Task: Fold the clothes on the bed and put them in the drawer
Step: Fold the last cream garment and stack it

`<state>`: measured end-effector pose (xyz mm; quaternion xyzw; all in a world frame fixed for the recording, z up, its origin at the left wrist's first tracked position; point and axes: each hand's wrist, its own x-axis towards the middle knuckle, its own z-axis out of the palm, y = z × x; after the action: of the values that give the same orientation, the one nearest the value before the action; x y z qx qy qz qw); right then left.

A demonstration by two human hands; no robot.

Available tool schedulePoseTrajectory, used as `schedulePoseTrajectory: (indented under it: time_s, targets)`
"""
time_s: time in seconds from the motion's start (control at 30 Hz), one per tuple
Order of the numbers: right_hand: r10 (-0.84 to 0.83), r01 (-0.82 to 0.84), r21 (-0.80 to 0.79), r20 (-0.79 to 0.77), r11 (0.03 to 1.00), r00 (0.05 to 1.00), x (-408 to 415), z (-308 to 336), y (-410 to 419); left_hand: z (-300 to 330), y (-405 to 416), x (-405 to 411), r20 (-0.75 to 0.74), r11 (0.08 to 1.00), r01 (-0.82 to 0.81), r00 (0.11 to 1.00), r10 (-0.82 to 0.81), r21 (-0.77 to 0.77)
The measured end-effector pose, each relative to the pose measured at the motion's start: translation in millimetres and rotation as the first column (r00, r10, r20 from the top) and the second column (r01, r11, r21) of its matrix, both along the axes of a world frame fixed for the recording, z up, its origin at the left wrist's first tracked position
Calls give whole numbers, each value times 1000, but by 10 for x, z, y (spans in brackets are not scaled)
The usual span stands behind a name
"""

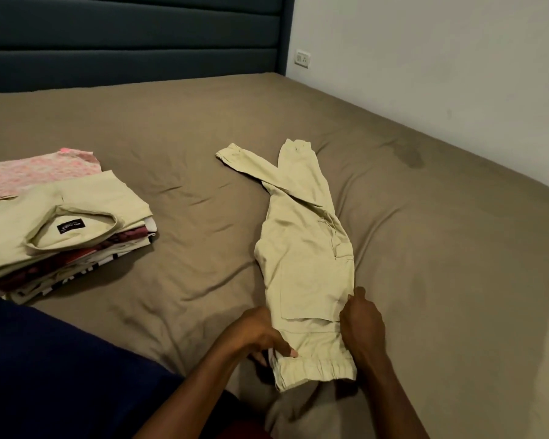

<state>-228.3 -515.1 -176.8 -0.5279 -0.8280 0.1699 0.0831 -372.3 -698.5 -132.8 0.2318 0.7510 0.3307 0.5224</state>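
A pair of beige trousers (pixel 305 258) lies lengthwise on the brown bed (pixel 171 137), folded leg over leg, its cuffs spread apart at the far end. The elastic waistband is nearest me. My left hand (pixel 260 334) pinches the waistband's left edge between thumb and fingers. My right hand (pixel 362 321) grips the right edge of the trousers just above the waistband, fingers curled into the fabric. To the left stands a stack of folded clothes (pixel 61 229) with a beige shirt on top and a pink garment (pixel 35 172) behind it.
A dark padded headboard (pixel 124 36) runs along the far side. The white wall (pixel 441 58) with a socket (pixel 302 58) borders the bed on the right. A dark blue cloth (pixel 45 369) covers the near left corner. No drawer is in view.
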Motion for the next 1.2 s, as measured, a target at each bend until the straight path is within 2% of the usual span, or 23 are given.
schedulePoseTrajectory:
  time_s: [0.17,0.3,0.37,0.43,0.47,0.53,0.63,0.67,0.73,0.8,0.87,0.9,1.0,1.07,1.13,1.2]
  targets:
    - [23,-23,-18,-19,1000,1000,206,43,-55,35,-39,64,74,996,74,995,-71,-42]
    - [-64,61,-105,-20,993,998,302,145,-97,9,-39,9,92,997,74,993,-72,-15]
    - [-65,41,-210,-112,977,992,349,111,-144,14,-27,-45,111,999,41,993,-43,21]
    - [-72,-5,-313,-234,950,969,391,56,-171,41,-18,-89,208,998,-3,978,-12,69]
    - [-67,-16,-318,-247,948,967,403,45,-162,58,-17,-97,257,996,-25,967,3,82]
    - [-24,-26,-273,-178,962,984,397,32,-120,6,-17,-93,226,997,-11,974,-6,74]
    - [60,-52,-88,87,995,994,376,15,-79,-139,-32,-22,3,1000,27,1000,-27,0]
    - [67,-66,-11,115,998,991,369,5,-63,-166,-38,-11,-37,1000,18,999,-18,-7]
    - [46,-58,130,93,990,995,312,-13,8,-167,-36,-45,-89,999,-33,996,32,-10]
    - [29,-37,224,42,974,999,195,-38,159,-128,-21,-136,-208,987,-160,965,159,10]
    - [34,-19,248,-57,969,998,-24,-17,416,-135,44,-272,-384,948,-300,867,318,106]
    - [52,-28,259,-87,966,995,-150,3,572,-151,94,-340,-412,921,-349,824,389,174]
    - [120,-84,302,-104,950,987,-607,119,1059,-173,322,-599,-328,842,-422,786,524,334]
    - [204,-159,323,-110,933,973,-950,179,1381,-201,505,-792,-328,810,-433,757,565,396]
    - [298,-264,296,-76,918,952,-1350,246,1682,-240,699,-1012,-293,761,-469,727,621,448]
    - [414,-408,225,26,885,910,-1771,293,2008,-239,941,-1262,-260,702,-516,682,683,491]
